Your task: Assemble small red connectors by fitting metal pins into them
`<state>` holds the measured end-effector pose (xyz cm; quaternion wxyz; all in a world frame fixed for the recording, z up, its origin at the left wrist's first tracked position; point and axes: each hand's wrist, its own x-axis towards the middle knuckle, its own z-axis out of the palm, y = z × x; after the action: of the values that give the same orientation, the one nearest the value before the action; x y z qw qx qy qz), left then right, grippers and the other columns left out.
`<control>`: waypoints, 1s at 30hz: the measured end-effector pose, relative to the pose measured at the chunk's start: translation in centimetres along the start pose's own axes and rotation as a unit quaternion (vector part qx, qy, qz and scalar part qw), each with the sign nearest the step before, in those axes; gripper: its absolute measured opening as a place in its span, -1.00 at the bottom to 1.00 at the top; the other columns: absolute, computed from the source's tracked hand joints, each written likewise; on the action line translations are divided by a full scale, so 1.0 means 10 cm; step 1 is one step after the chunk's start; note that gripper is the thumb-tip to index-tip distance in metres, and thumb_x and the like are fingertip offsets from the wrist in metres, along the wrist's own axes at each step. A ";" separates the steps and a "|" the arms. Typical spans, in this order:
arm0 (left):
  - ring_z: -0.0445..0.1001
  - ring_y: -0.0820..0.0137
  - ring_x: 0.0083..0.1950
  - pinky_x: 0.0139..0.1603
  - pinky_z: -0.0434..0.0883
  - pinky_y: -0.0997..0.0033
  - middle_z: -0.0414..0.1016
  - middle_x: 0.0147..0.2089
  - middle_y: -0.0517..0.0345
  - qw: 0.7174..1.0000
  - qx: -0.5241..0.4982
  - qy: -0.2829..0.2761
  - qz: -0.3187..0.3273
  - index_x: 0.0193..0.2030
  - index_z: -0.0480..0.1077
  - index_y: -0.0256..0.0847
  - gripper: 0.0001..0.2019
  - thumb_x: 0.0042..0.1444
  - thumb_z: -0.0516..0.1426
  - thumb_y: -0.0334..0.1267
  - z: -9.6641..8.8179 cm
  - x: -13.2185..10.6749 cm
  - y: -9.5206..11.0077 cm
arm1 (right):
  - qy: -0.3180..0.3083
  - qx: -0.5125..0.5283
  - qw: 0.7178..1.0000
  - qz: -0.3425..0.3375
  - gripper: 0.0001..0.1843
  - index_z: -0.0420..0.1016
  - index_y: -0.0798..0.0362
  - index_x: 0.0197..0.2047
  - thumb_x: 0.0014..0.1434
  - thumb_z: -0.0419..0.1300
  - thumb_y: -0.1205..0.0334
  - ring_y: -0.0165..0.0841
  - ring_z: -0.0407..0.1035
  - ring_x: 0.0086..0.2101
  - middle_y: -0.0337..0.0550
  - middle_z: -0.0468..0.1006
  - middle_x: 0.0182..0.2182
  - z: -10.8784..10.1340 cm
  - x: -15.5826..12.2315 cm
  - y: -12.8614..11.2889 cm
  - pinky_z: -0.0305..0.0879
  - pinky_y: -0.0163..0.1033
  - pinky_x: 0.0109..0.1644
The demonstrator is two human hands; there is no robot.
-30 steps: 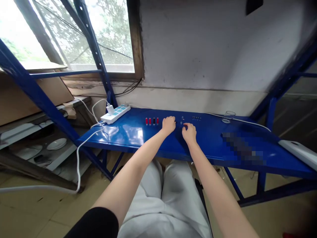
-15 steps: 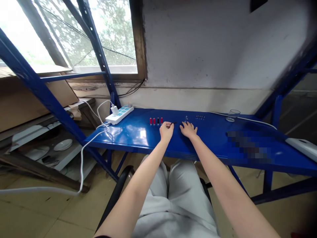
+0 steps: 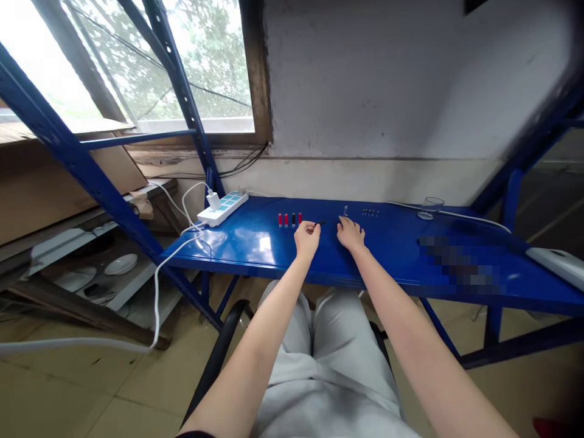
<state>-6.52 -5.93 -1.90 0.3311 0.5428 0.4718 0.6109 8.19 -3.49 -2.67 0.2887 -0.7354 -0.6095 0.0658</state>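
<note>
My left hand (image 3: 306,237) rests on the blue metal tabletop (image 3: 246,243), fingers pinched on a small black part (image 3: 322,223) that sticks out to the right. My right hand (image 3: 350,233) lies just beside it, fingers on the tabletop and holding nothing. A tiny upright metal piece (image 3: 345,210) stands just beyond its fingertips. Just left of my left hand stands a short row of red and black plug-like parts (image 3: 289,219). A row of small dark pieces (image 3: 370,212) lies behind and to the right of my right hand.
A white power strip (image 3: 223,208) with a charger and white cable (image 3: 157,274) sits at the table's back left. A clear glass (image 3: 432,207) stands at the back right, a white flat device (image 3: 554,261) at the right edge. Blue rack posts frame both sides; dishes lie on a low shelf (image 3: 118,264) to the left.
My left hand has drawn back from the far row and now pinches the small black part. My right hand's fingers spread flat on the table, then drew together. The view shifted slightly.
</note>
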 end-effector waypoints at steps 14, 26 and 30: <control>0.49 0.41 -0.30 -0.27 0.37 0.46 0.54 -0.36 0.04 0.999 -0.017 -0.024 -0.026 -0.32 0.35 -0.25 -0.88 0.01 0.13 -0.26 -0.01 0.00 -0.03 | 0.111 0.374 0.918 -0.074 -0.70 0.20 0.02 -0.25 0.18 -0.08 -0.04 -0.42 0.27 -0.45 -0.21 0.33 -0.43 -0.05 -0.10 -0.01 0.26 -0.28 -0.34; 0.50 0.41 -0.28 -0.21 0.37 0.44 0.54 -0.36 0.03 1.000 -0.012 -0.022 -0.009 -0.29 0.35 -0.27 -0.91 0.03 0.11 -0.34 0.00 0.02 -0.08 | 0.112 0.351 0.926 -0.083 -0.74 0.26 0.04 -0.33 0.16 -0.05 0.02 -0.42 0.24 -0.47 -0.25 0.32 -0.51 -0.03 -0.11 0.01 0.23 -0.30 -0.34; 0.51 0.41 -0.28 -0.19 0.38 0.43 0.54 -0.35 0.02 1.000 -0.017 -0.020 -0.008 -0.28 0.35 -0.27 -0.91 0.04 0.10 -0.34 0.00 0.02 -0.06 | 0.115 0.323 0.937 -0.067 -0.74 0.26 0.04 -0.32 0.17 -0.07 0.03 -0.40 0.26 -0.45 -0.23 0.33 -0.50 -0.03 -0.10 0.02 0.25 -0.28 -0.34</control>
<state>-6.60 -5.57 -2.45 0.3546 0.5455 0.4585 0.6053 8.28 -4.60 -2.78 0.5823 -0.5630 -0.5658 0.1545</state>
